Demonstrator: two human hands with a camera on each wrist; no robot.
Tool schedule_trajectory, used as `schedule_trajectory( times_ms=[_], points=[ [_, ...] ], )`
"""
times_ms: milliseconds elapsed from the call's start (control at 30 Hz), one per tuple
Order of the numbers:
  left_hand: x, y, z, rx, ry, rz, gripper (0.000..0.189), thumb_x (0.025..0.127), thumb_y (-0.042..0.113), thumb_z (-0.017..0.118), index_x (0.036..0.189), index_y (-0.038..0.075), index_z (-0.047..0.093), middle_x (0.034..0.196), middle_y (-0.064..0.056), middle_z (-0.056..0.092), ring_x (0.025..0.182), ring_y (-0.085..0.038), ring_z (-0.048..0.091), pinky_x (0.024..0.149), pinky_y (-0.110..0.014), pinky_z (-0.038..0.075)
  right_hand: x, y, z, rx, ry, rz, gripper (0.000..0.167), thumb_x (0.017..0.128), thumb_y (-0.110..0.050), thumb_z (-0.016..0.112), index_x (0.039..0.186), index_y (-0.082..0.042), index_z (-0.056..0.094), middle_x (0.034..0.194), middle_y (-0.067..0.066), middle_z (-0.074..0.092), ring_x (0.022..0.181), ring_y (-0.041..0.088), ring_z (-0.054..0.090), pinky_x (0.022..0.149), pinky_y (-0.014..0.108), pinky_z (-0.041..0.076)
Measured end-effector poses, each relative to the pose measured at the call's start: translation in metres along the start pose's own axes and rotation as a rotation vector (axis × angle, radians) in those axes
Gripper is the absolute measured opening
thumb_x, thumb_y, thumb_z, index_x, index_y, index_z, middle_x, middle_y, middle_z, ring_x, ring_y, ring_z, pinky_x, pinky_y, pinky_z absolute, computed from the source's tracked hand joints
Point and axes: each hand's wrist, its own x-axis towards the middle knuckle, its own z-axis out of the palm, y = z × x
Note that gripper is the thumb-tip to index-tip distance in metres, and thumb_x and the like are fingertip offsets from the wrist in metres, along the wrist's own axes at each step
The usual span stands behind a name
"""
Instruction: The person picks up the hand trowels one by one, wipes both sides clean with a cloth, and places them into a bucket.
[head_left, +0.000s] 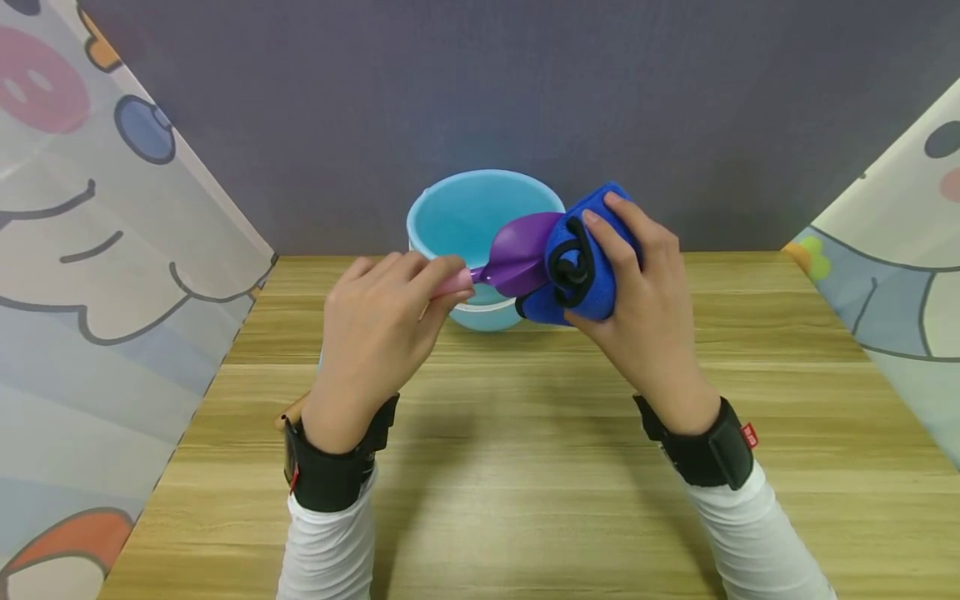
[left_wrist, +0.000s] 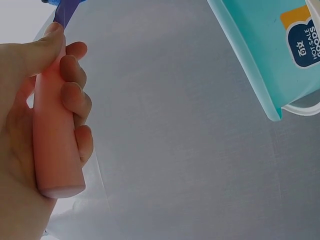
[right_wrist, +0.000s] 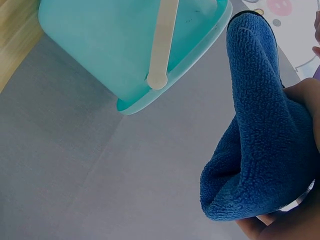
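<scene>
My left hand [head_left: 378, 325] grips the pink handle [left_wrist: 57, 145] of a garden trowel, fingers wrapped round it and thumb laid along its neck. The trowel's purple blade [head_left: 517, 250] points right, over the near right part of a light blue bucket [head_left: 486, 320]. In my right hand [head_left: 652, 308] is a bunched blue cloth [head_left: 600, 287] with black edging, folded round the tip of the blade, which it hides. Fluffy pile shows on the cloth [right_wrist: 260, 130] in the right wrist view, where the fingers hold it from the right.
The bucket stands at the back of the wooden table [head_left: 487, 467], by a grey wall [head_left: 480, 83]. A white handle [right_wrist: 162, 50] hangs on it. Behind the left wrist, a tan rod-like end [head_left: 294, 410] pokes out, mostly hidden. Cartoon-printed panels [head_left: 150, 275] flank both sides.
</scene>
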Motion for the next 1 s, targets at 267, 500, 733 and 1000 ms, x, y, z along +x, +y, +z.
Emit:
schedule_trajectory(
  times_ms=[267, 500, 733, 1000],
  points=[
    [0.0, 0.0, -0.001, -0.005, -0.005, 0.001, 0.023, 0.1, 0.037, 0.065, 0.104, 0.016, 0.075, 0.08, -0.003, 0.072, 0.071, -0.022, 0.066, 0.067, -0.037, 0.047, 0.001, 0.005, -0.002, -0.008, 0.005, 0.046, 0.091, 0.072, -0.012, 0.092, 0.148, -0.02, 0.043, 0.158, 0.014, 0.039, 0.139, 0.044, 0.044, 0.108, 0.061, 0.043],
    [0.0, 0.001, -0.001, -0.017, -0.033, -0.018, 0.023, 0.099, 0.036, 0.066, 0.106, 0.016, 0.075, 0.083, -0.003, 0.072, 0.076, -0.022, 0.067, 0.068, -0.036, 0.047, 0.002, 0.01, -0.006, -0.033, 0.016, 0.09, 0.086, 0.075, -0.013, 0.09, 0.147, -0.02, 0.043, 0.158, 0.014, 0.039, 0.141, 0.044, 0.042, 0.11, 0.06, 0.04],
    [0.0, 0.002, 0.0, -0.023, -0.109, -0.07, 0.029, 0.1, 0.037, 0.061, 0.114, 0.014, 0.072, 0.091, -0.006, 0.071, 0.082, -0.026, 0.064, 0.073, -0.04, 0.047, 0.005, 0.012, -0.013, -0.033, 0.041, 0.172, 0.085, 0.072, -0.01, 0.091, 0.145, -0.02, 0.048, 0.156, 0.012, 0.043, 0.139, 0.044, 0.044, 0.111, 0.06, 0.039],
    [0.0, -0.002, -0.004, -0.001, -0.111, -0.161, 0.033, 0.1, 0.039, 0.061, 0.112, 0.01, 0.071, 0.095, -0.013, 0.068, 0.082, -0.031, 0.061, 0.069, -0.043, 0.047, 0.006, 0.014, -0.021, -0.027, 0.119, 0.21, 0.08, 0.073, -0.009, 0.089, 0.143, -0.019, 0.05, 0.155, 0.011, 0.045, 0.142, 0.039, 0.041, 0.114, 0.057, 0.038]
  ],
)
